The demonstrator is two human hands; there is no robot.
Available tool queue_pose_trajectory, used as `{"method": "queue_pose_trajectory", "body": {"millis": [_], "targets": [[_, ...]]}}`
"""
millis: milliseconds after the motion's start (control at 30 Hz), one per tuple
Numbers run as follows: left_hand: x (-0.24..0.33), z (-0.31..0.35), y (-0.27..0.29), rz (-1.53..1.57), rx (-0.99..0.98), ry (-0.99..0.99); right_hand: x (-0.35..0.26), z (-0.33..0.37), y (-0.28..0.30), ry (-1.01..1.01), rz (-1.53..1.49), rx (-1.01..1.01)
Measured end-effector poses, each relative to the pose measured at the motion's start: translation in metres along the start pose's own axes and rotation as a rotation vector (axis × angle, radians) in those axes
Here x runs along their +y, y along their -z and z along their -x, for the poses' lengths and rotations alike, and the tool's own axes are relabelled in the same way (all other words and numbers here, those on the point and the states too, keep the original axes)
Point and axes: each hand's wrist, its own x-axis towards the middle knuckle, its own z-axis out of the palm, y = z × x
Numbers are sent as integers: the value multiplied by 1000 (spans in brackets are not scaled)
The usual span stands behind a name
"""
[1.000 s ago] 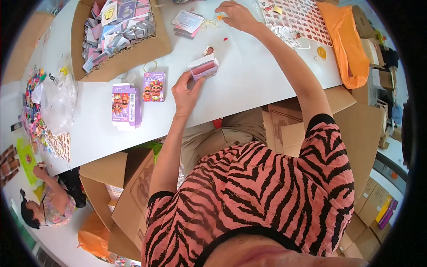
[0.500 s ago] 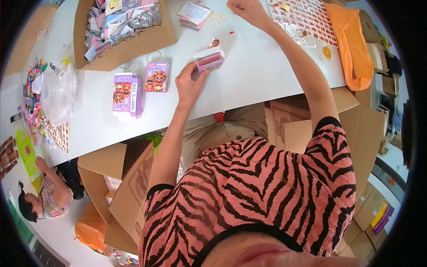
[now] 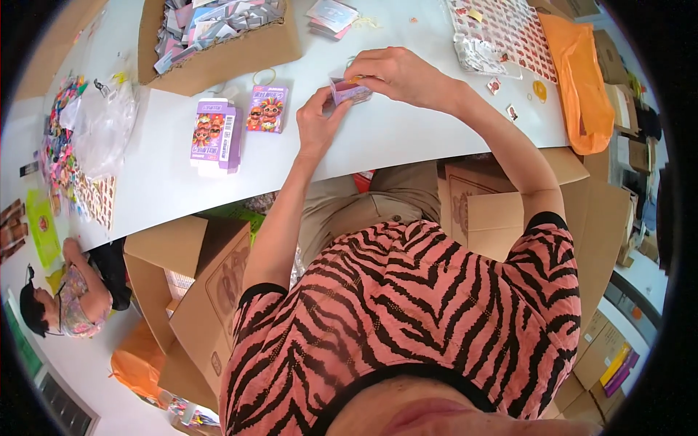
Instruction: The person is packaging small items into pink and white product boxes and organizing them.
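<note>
A small purple card box (image 3: 352, 94) stands on the white table, its open top facing up, between both hands. My left hand (image 3: 318, 123) grips it at the near left side, thumb and fingers closed round it. Over its opening, my right hand (image 3: 400, 75) is closed in a pinch; a bit of something orange-yellow shows at the fingertips, too small to name. To the left lie two purple printed boxes, a closed one (image 3: 266, 110) and a larger one with open flaps (image 3: 215, 138).
A cardboard carton (image 3: 240, 62) full of cards stands at the back left, a card stack (image 3: 333, 16) beside it. Sticker sheets (image 3: 502, 33) and an orange bag (image 3: 582, 87) lie at right. A clear plastic bag (image 3: 105, 142) lies left; another person (image 3: 73, 291) sits beyond.
My right hand has come down from the far side of the table to the small box's opening. My left hand still holds the box. The view has shifted slightly.
</note>
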Motion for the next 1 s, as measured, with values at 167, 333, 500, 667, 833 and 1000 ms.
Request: {"method": "queue_pose_trajectory", "body": {"millis": [167,333,500,667,833,1000], "targets": [[-7,1,-1,22,13,-7,-6,1,-11,59,366,16],[-4,0,0,-28,5,-16,-2,2,-16,90,504,7],[-1,1,0,-19,19,-42,-2,1,-17,111,438,85],[-4,0,0,-7,16,-45,-5,3,-5,80,231,290],[-7,-1,0,-30,1,-51,-4,8,-1,-241,74,289],[0,0,1,-29,-2,-37,-1,11,2,-205,4,222]]}}
